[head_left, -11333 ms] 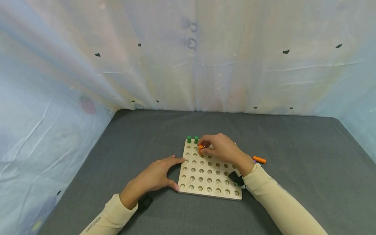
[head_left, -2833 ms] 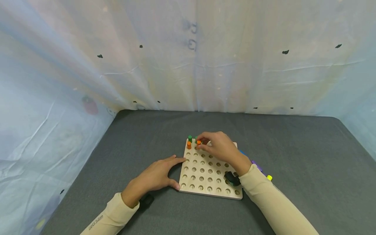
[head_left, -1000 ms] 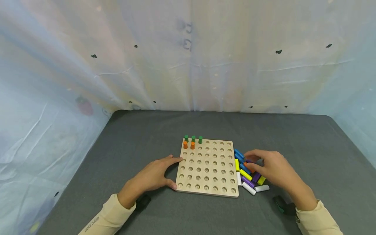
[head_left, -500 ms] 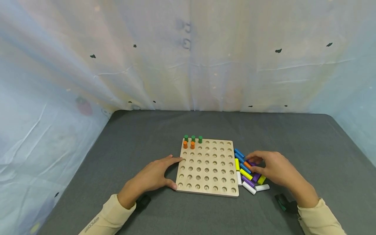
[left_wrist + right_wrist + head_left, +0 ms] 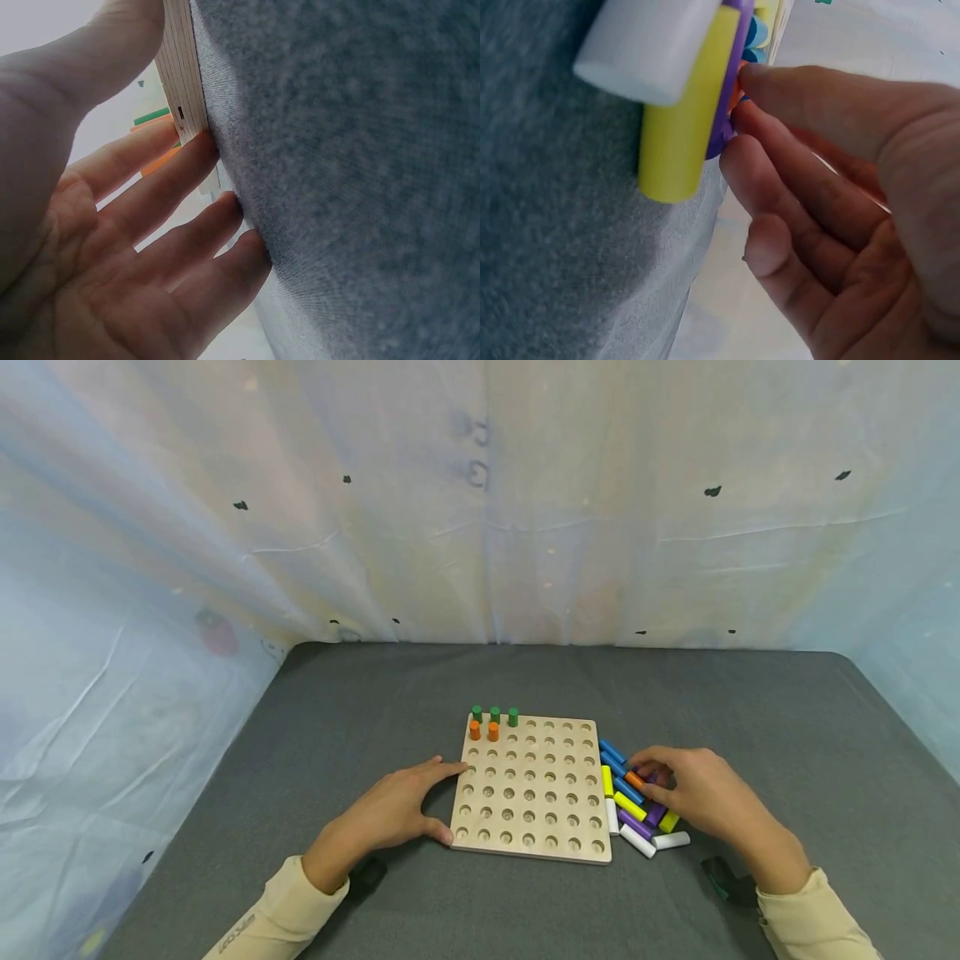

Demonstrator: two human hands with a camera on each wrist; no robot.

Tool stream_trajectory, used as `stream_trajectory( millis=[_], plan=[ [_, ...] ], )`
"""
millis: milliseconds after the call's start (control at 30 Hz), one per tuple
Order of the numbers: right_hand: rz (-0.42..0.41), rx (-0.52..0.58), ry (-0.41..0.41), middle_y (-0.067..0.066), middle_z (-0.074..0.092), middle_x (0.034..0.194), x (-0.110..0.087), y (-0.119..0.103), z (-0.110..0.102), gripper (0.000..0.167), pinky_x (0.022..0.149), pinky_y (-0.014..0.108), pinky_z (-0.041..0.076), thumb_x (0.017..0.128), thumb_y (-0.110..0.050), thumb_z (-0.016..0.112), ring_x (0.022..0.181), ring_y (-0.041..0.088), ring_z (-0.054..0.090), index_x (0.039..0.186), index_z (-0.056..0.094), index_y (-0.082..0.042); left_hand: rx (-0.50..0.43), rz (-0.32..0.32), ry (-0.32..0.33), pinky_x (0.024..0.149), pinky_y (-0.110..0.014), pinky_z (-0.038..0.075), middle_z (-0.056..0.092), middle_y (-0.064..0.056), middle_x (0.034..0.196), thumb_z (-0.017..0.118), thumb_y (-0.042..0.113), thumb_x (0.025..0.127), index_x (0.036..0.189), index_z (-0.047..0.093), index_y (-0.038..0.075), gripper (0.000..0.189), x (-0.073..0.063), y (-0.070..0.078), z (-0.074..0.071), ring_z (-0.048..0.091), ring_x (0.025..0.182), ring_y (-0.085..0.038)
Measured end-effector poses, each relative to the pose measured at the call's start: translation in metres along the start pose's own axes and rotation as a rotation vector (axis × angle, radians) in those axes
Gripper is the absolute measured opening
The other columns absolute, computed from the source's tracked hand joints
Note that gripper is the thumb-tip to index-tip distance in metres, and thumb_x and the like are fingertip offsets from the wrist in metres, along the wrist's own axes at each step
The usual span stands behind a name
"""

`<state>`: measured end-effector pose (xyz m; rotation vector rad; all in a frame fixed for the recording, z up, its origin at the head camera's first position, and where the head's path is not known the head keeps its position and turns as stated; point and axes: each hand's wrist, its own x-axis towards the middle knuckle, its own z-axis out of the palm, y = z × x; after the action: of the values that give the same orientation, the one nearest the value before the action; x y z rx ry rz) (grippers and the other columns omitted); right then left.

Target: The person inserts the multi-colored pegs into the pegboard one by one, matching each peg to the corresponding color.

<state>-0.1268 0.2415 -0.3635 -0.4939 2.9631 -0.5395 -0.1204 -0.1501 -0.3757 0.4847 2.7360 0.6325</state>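
A square pale wooden pegboard (image 5: 528, 793) lies flat on the table. Three green pegs (image 5: 495, 715) stand in its far row at the left, with two orange pegs (image 5: 492, 732) in the row before them. My left hand (image 5: 390, 806) rests at the board's left edge, fingers extended; in the left wrist view its fingertips (image 5: 196, 146) touch the wooden side. Right of the board, my right hand (image 5: 697, 785) pinches a lying orange peg (image 5: 635, 780) between thumb and forefinger. In the right wrist view the fingers hide most of that peg.
Around the right hand lie loose blue pegs (image 5: 613, 752), purple pegs (image 5: 634, 824), yellow pegs (image 5: 630, 806) and white pegs (image 5: 637, 841), some against the board's right edge. A dark grey cloth (image 5: 420, 702) covers the table; pale curtains (image 5: 555, 527) hang behind it.
My right hand has gone from the board to the loose pegs and taken hold of an orange one, which has shifted slightly. Two orange pegs now stand in the second row. The left hand stays put.
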Motion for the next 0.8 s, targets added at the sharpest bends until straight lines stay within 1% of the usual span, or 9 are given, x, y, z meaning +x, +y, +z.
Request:
stream_trajectory(
  millis=[133,333,467,600,800],
  plan=[
    [0.018,-0.009,0.024,-0.008,0.071,0.088,-0.0002,-0.0016,0.0005,0.027,0.064,0.032,0.051,0.085,-0.019,0.079,0.076,0.005,0.061,0.111,0.073,-0.018,-0.001,0.006,0.007,0.107,-0.055,0.044,0.041,-0.015,0.157,0.090,0.039,0.065,0.147,0.049,0.033,0.092,-0.0008,0.0002,-0.0007,0.045,0.142,-0.035],
    [-0.004,-0.023,0.049,-0.005,0.070,0.085,0.0003,-0.0062,0.0039,0.022,0.058,0.025,0.043,0.085,-0.013,0.077,0.067,0.005,0.053,0.107,0.074,-0.016,0.000,0.010,0.008,0.107,-0.055,0.044,0.042,-0.014,0.157,0.089,0.038,0.065,0.148,0.049,0.033,0.092,-0.0017,0.0000,-0.0010,0.044,0.142,-0.035],
    [-0.011,-0.052,0.067,-0.004,0.071,0.085,0.0007,-0.0072,0.0051,0.021,0.057,0.026,0.042,0.085,-0.014,0.077,0.065,0.006,0.051,0.106,0.075,-0.015,-0.001,0.014,0.004,0.107,-0.055,0.044,0.041,-0.014,0.157,0.089,0.038,0.066,0.148,0.048,0.033,0.092,-0.0015,-0.0004,-0.0006,0.043,0.143,-0.034],
    [-0.008,-0.085,0.069,-0.003,0.072,0.089,0.0005,-0.0066,0.0060,0.023,0.060,0.030,0.045,0.084,-0.014,0.078,0.070,0.008,0.054,0.107,0.075,-0.015,0.001,0.018,0.004,0.106,-0.054,0.044,0.041,-0.013,0.157,0.089,0.040,0.066,0.148,0.048,0.033,0.092,-0.0013,-0.0009,0.0000,0.043,0.143,-0.033],
    [0.003,-0.105,0.058,0.001,0.071,0.094,0.0007,-0.0062,0.0079,0.029,0.065,0.038,0.049,0.080,-0.009,0.078,0.080,0.015,0.059,0.109,0.075,-0.014,0.000,0.026,0.004,0.106,-0.055,0.044,0.042,-0.014,0.157,0.089,0.040,0.066,0.148,0.048,0.033,0.092,-0.0010,-0.0015,0.0004,0.044,0.143,-0.034]
  ],
)
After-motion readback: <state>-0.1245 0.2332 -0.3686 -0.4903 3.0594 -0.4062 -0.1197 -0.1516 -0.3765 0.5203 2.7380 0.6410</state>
